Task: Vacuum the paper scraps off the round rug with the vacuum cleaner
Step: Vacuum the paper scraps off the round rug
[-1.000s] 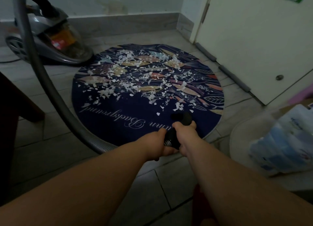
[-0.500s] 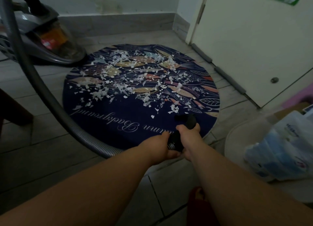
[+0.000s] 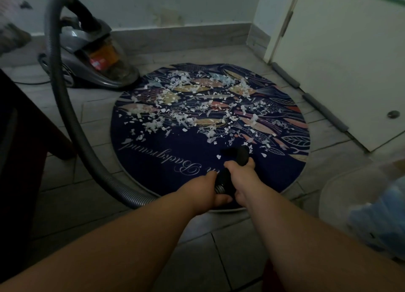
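A round dark-blue rug (image 3: pixel 166 162) with fish and leaf patterns lies on the tiled floor. White paper scraps (image 3: pixel 197 107) are strewn over its far and middle parts. The grey canister vacuum cleaner (image 3: pixel 92 59) stands at the rug's far left edge. Its ribbed grey hose (image 3: pixel 65 107) arcs up, down the left side and round to my hands. My left hand (image 3: pixel 208 192) grips the hose end near its metal collar. My right hand (image 3: pixel 240 175) grips the black nozzle (image 3: pixel 237 155), whose tip sits low over the rug's near half, beside a few scraps.
A white door (image 3: pixel 341 57) with grey draft strips along its foot borders the rug on the right. Dark wooden furniture (image 3: pixel 24 125) stands at the left. A pale container with blue and white packets (image 3: pixel 377 217) sits at the right. A power cord lies behind the vacuum cleaner.
The view has swung right and up, so the rug and vacuum cleaner sit more centrally. Both hands keep their hold on the hose and nozzle, which remains over the rug's near part.
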A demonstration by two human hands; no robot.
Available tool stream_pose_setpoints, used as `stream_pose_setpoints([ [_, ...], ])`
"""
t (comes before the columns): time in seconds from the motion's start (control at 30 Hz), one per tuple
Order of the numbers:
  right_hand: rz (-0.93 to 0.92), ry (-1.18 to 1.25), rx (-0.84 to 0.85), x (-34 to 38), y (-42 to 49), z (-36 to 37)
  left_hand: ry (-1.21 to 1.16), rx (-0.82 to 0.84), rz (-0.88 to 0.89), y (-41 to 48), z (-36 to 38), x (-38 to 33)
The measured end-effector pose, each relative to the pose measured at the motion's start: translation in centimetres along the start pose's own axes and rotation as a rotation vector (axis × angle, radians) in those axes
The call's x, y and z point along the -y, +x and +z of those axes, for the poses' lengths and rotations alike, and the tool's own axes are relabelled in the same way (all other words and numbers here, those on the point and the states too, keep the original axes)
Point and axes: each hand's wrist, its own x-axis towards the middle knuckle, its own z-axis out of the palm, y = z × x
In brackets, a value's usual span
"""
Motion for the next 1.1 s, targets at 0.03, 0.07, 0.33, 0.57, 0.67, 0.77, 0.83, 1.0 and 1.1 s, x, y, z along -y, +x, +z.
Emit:
stream_pose_setpoints([
  [0.03, -0.001, -0.004, -0.005, 0.1, 0.0, 0.0, -0.003, 0.002, 0.001, 0.1, 0.0, 0.0],
  [0.07, 0.000, -0.007, -0.011, 0.1, 0.0, -0.1, -0.004, 0.005, 0.007, 0.1, 0.0, -0.1],
  [0.33, 0.012, 0.008, -0.052, -0.6, -1.0, -1.8, 0.036, 0.042, 0.051, -0.5, 0.8, -1.5],
  [0.57, 0.022, -0.025, 0.021, -1.1, -2.1, 0.9, 0.061, -0.005, -0.026, -3.0, -0.2, 0.4],
  [0.67, 0.024, -0.041, 0.043, -1.3, -2.3, 2.1, 0.067, -0.020, -0.046, -3.4, -0.5, 1.4],
  [0.77, 0.021, -0.042, 0.027, -1.2, -2.3, 2.1, 0.078, -0.005, -0.037, -3.1, -0.6, 1.5],
  [0.83, 0.023, -0.028, -0.005, -1.2, -2.1, 1.4, 0.068, 0.014, -0.018, -2.6, -0.5, 1.0],
  [1.0, 0.043, 0.008, -0.108, -0.8, -1.1, -1.7, 0.057, 0.075, 0.055, -0.5, 0.7, -1.3],
  [1.1, 0.048, 0.028, -0.147, -0.6, -0.5, -3.2, 0.055, 0.096, 0.095, 0.6, 1.2, -2.5],
])
